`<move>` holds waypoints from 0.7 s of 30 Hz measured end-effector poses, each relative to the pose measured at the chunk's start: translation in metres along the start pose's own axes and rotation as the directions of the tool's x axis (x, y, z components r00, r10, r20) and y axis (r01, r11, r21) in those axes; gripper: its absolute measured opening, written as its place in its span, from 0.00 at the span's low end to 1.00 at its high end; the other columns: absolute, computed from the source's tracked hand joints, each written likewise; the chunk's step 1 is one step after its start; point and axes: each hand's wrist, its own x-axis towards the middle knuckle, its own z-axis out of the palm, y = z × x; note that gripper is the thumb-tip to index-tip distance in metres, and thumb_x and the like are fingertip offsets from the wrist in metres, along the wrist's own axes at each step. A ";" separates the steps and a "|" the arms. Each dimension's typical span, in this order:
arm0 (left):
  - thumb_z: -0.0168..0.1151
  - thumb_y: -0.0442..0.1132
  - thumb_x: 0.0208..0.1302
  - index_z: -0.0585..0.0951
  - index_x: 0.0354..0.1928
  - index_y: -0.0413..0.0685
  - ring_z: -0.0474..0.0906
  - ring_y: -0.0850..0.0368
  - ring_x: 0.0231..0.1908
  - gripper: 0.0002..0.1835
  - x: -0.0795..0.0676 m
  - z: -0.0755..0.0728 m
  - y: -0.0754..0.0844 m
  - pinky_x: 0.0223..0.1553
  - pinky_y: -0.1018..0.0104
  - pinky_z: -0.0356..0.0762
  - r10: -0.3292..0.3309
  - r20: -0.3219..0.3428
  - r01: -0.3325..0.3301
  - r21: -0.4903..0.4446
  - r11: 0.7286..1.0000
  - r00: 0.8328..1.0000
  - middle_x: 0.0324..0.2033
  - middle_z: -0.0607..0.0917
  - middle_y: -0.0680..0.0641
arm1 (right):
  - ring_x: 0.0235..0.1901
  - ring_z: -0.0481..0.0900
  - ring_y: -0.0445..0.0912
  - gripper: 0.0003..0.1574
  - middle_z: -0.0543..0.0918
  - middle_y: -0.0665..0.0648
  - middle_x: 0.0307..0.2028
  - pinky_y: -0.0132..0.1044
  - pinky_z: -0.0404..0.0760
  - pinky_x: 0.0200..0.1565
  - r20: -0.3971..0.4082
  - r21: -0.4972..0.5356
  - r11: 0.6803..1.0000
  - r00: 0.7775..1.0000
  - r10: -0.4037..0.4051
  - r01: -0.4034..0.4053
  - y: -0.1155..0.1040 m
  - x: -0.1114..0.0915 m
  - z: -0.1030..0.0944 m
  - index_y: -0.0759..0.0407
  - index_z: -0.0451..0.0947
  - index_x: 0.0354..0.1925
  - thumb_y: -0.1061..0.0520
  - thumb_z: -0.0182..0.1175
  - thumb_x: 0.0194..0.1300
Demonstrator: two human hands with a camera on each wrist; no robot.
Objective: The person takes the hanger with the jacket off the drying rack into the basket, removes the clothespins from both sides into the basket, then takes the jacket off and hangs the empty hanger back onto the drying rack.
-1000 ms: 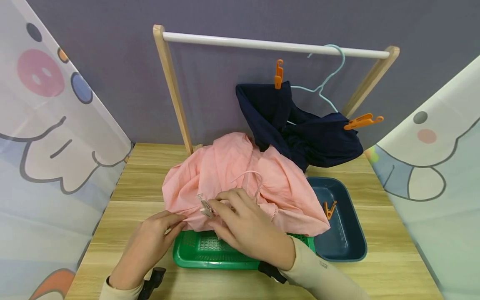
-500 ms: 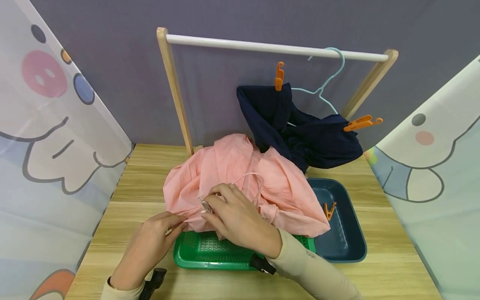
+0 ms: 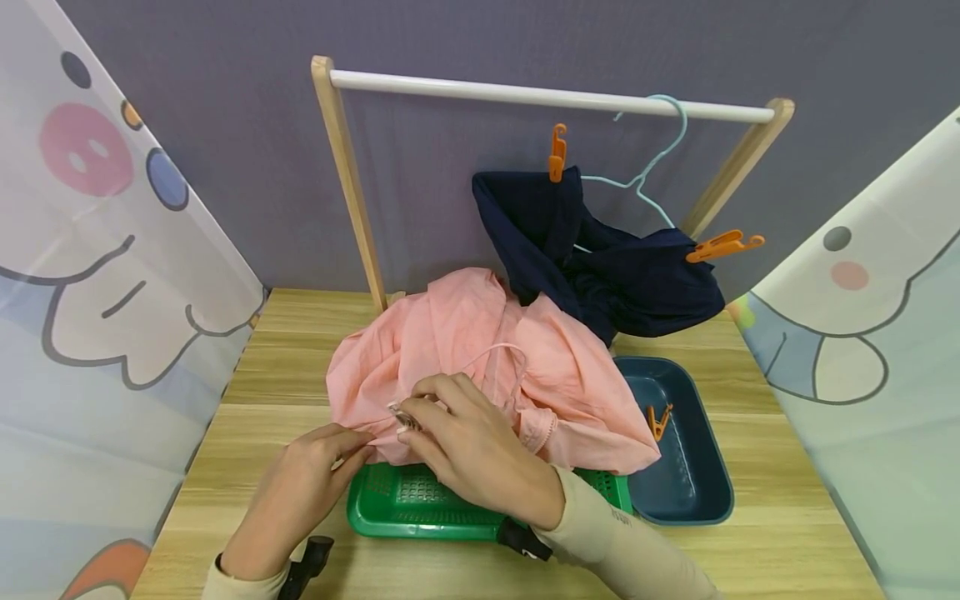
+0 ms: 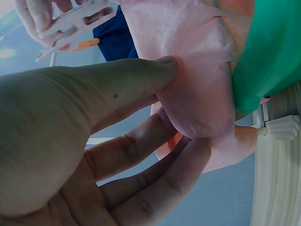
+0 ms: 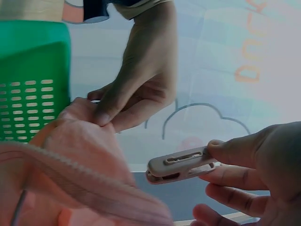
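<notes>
A pink garment [image 3: 465,333] with a thin drawstring lies heaped over the green basket [image 3: 420,531]. My left hand [image 3: 303,479] pinches the garment's near-left edge; in the left wrist view the thumb [image 4: 136,77] lies on top of the cloth with fingers beneath. My right hand [image 3: 480,442] is a little to the right, holding a pale pinkish clothespin [image 5: 181,165] by one end between thumb and fingers. In the right wrist view the clothespin's other end points toward the pinched cloth, with space between them.
Behind stands a wooden rack with a white rod [image 3: 480,89]. A light-blue hanger [image 3: 652,162] hangs there with a navy garment [image 3: 637,287], held by orange clothespins [image 3: 557,154]. At right sits a dark blue bin [image 3: 716,475] with an orange clothespin [image 3: 658,422] inside.
My right hand has shifted left with the clothespin, bringing it slightly closer to the left hand. The left hand has kept its grip on the pink cloth in the same place.
</notes>
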 end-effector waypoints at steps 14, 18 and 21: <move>0.76 0.38 0.56 0.90 0.39 0.56 0.80 0.65 0.30 0.09 0.001 0.000 0.001 0.27 0.63 0.80 -0.008 0.004 0.008 0.009 1.000 1.000 0.33 0.85 0.59 | 0.48 0.72 0.39 0.22 0.75 0.49 0.52 0.24 0.74 0.45 -0.013 0.218 0.967 0.990 0.141 -0.135 0.004 -0.044 -0.048 0.54 0.81 0.52 0.45 0.69 0.65; 0.77 0.38 0.55 0.90 0.39 0.56 0.80 0.66 0.31 0.09 0.000 0.001 -0.001 0.29 0.62 0.81 0.001 -0.005 -0.001 0.003 1.000 1.000 0.33 0.85 0.60 | 0.49 0.73 0.43 0.21 0.75 0.51 0.54 0.24 0.74 0.47 -0.049 0.240 0.956 0.981 0.187 -0.170 0.013 -0.062 -0.063 0.54 0.80 0.53 0.44 0.67 0.68; 0.76 0.38 0.55 0.90 0.40 0.56 0.81 0.65 0.32 0.10 0.000 0.001 -0.002 0.30 0.62 0.81 0.000 -0.006 0.000 -0.003 1.000 1.000 0.34 0.85 0.60 | 0.52 0.74 0.44 0.21 0.76 0.51 0.53 0.27 0.72 0.54 -0.078 0.227 0.950 0.969 0.236 -0.213 0.023 -0.075 -0.075 0.53 0.81 0.52 0.43 0.65 0.68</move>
